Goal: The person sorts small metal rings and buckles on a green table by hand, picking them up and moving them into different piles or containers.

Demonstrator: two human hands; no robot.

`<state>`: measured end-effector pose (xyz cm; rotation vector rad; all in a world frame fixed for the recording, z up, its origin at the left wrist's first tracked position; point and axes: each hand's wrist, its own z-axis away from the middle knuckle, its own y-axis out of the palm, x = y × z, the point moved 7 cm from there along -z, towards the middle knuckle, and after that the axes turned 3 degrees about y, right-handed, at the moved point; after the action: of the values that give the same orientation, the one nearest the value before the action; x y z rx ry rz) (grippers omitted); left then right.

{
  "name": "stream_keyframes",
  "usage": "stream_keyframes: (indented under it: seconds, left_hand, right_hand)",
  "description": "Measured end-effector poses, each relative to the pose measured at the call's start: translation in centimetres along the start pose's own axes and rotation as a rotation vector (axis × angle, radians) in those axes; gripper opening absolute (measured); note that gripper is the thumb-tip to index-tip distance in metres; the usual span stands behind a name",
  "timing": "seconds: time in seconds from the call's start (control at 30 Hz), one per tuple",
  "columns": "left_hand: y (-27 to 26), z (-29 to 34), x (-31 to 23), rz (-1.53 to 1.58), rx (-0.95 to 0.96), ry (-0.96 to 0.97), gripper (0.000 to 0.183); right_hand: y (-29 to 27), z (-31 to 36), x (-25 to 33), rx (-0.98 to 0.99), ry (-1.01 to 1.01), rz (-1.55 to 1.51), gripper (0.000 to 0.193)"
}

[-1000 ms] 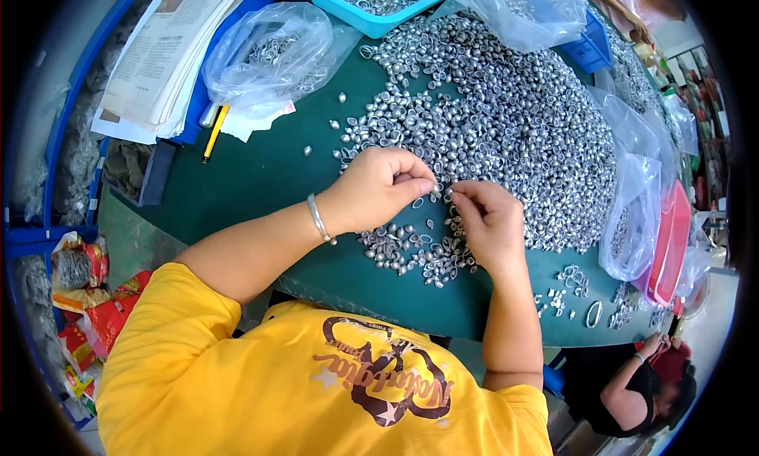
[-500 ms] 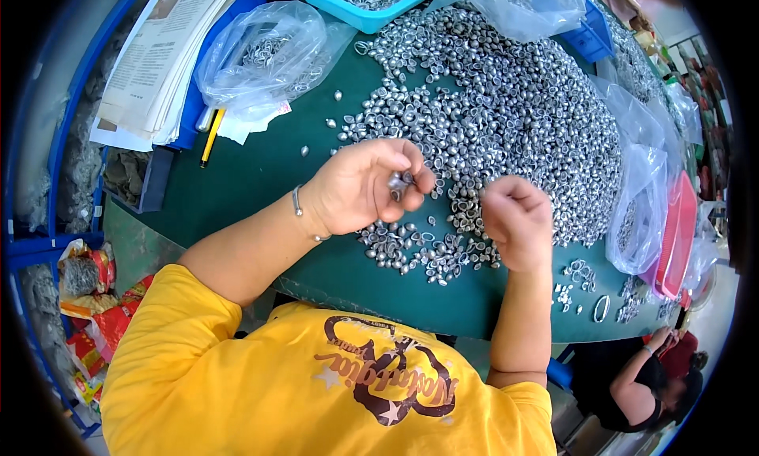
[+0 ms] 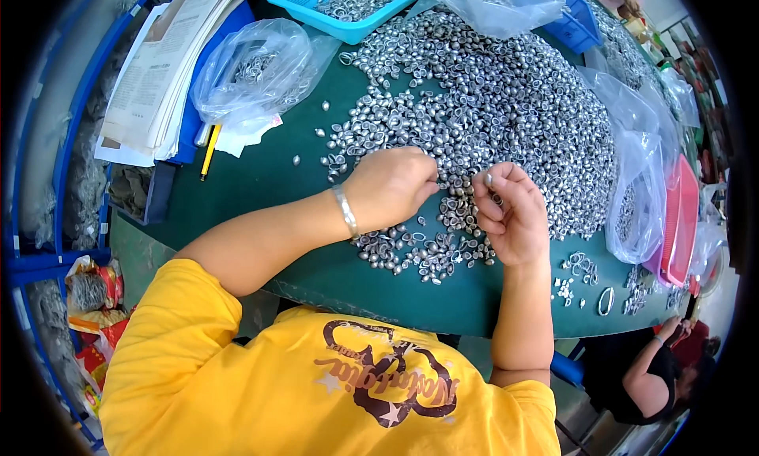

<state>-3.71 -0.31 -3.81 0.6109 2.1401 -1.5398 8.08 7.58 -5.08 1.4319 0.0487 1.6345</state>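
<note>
A large heap of small silver-grey metal pieces [image 3: 538, 108], some rounded like beads and some ring-like, spreads over the green table [image 3: 304, 191]. My left hand [image 3: 391, 189], a silver bangle on its wrist, is turned palm down at the heap's near left edge. Its fingers are curled under, so whatever they hold is hidden. To its right, my right hand [image 3: 514, 215] is raised with the palm partly showing. Its thumb and forefinger pinch a small silver metal piece [image 3: 489, 180]. Between and below the hands lies a smaller cluster of metal pieces [image 3: 431, 254].
A turquoise basket [image 3: 348, 29] stands at the far side. Clear plastic bags [image 3: 257, 68] hold more pieces. Papers [image 3: 158, 76] and a yellow pen [image 3: 209, 153] lie at left. A red tray [image 3: 678, 219] is at right; another person [image 3: 640, 377] sits beyond it.
My left hand has turned from palm up, with metal pieces showing in it, to palm down. My right hand has opened toward view, revealing the pinched piece.
</note>
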Motion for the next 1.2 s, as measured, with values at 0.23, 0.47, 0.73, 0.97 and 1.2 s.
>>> stream_keyframes:
  seconds: [0.23, 0.47, 0.73, 0.97, 1.2]
  left_hand:
    - [2.1, 2.9, 0.7, 1.562, 0.165, -0.684, 0.011]
    - [2.5, 3.0, 0.0, 1.735, 0.165, -0.608, 0.006]
    - [2.0, 2.6, -0.5, 1.926, 0.164, -0.548, 0.015]
    - [0.0, 1.7, 0.7, 0.652, -0.002, -0.334, 0.007]
    - [1.4, 0.7, -2.6, -0.030, 0.054, 0.064, 0.010]
  right_hand:
    - [0.4, 0.1, -1.3, 0.161, 0.178, -0.237, 0.021]
    - [1.3, 0.3, -1.7, 0.290, 0.210, -0.332, 0.015]
    - [1.1, 0.3, -0.9, 0.372, 0.136, -0.399, 0.011]
    - [0.6, 1.2, 0.9, -0.078, -0.300, 1.081, 0.011]
    - [1.9, 1.4, 0.3, -0.081, -0.495, 1.517, 0.007]
